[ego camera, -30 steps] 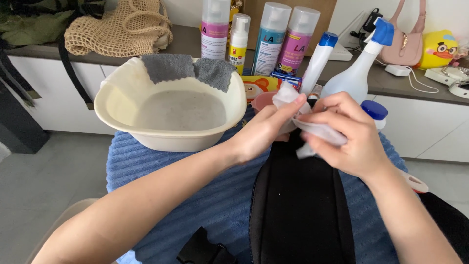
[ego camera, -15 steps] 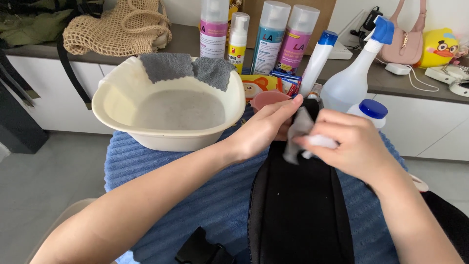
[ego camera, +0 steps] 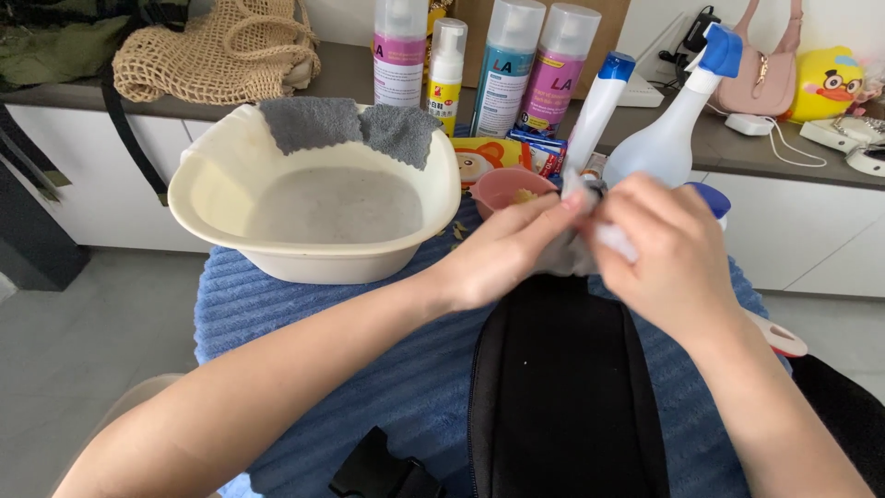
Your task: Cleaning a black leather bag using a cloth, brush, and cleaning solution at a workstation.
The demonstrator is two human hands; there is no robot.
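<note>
Both hands met just above the black bag (ego camera: 562, 387), left hand (ego camera: 502, 249) pinching a grey cloth (ego camera: 564, 258), right hand (ego camera: 668, 254) closed around it, cream basin (ego camera: 277, 258) left of the bag

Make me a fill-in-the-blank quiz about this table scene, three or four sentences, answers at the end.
1. The grey cloth hangs over the rim of the cream ____.
2. The left hand and right hand meet above the top of a ____ bag.
3. The clear spray bottle has a ____ trigger head.
4. The towel under the basin is ____.

Missing words: basin; black; blue; blue
</note>
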